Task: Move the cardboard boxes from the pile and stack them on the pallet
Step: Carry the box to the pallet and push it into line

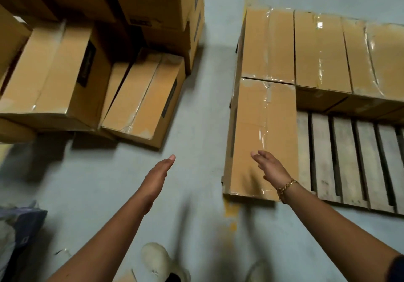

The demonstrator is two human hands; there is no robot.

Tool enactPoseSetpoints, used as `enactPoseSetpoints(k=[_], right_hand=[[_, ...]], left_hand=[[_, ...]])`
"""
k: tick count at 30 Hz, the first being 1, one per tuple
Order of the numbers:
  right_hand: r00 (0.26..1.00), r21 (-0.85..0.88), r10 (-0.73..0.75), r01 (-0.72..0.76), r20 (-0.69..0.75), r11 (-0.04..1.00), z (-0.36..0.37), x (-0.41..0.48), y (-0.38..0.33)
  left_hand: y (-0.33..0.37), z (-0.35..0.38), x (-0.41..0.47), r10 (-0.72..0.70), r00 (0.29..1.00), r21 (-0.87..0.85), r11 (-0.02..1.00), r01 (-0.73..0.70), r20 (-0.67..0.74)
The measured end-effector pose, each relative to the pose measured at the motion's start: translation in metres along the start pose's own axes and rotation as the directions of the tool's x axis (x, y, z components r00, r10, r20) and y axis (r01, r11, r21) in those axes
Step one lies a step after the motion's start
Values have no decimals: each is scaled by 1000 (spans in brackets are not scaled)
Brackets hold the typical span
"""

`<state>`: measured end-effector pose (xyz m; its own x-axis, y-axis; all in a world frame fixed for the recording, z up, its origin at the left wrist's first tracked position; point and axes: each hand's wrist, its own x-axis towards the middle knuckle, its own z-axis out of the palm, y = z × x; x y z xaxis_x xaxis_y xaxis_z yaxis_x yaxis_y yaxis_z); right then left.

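Both arms extended: left hand (156, 177) and right hand (272, 169) — each grip wide, fingers straight, holding nothing. The right hand is over the near box (262, 117) on the pallet (347, 161); pile (65, 73) at left.

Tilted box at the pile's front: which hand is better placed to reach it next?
Left, probably. The left hand is open above the floor, pointing toward the tilted box; the right hand is across the aisle, over a placed box on the pallet.
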<state>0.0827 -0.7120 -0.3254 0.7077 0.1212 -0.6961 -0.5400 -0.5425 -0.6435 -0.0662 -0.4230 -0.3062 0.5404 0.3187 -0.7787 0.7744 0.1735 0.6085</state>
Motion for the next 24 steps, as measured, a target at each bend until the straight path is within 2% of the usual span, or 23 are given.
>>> enactPoseSetpoints(k=[6,11,16,20,24], right_hand=[[999,-49,-37,39,32,998,97,-8,-56],[992,-106,-79,89,96,990,178,2,-101],[984,-137,-82,104,156,985,233,14,-134],[984,-148,-48,74,170,986,254,32,-153],[984,-149,-14,41,176,988,274,58,-183]], left_hand=[[10,-112,9,14,1000,1,1000,-14,-23],[23,-197,27,46,992,-1,999,-46,-121],[31,-239,48,60,986,52,997,-52,-155],[42,-258,67,60,988,87,995,-47,-143],[64,-286,91,72,979,135,990,-47,-192]])
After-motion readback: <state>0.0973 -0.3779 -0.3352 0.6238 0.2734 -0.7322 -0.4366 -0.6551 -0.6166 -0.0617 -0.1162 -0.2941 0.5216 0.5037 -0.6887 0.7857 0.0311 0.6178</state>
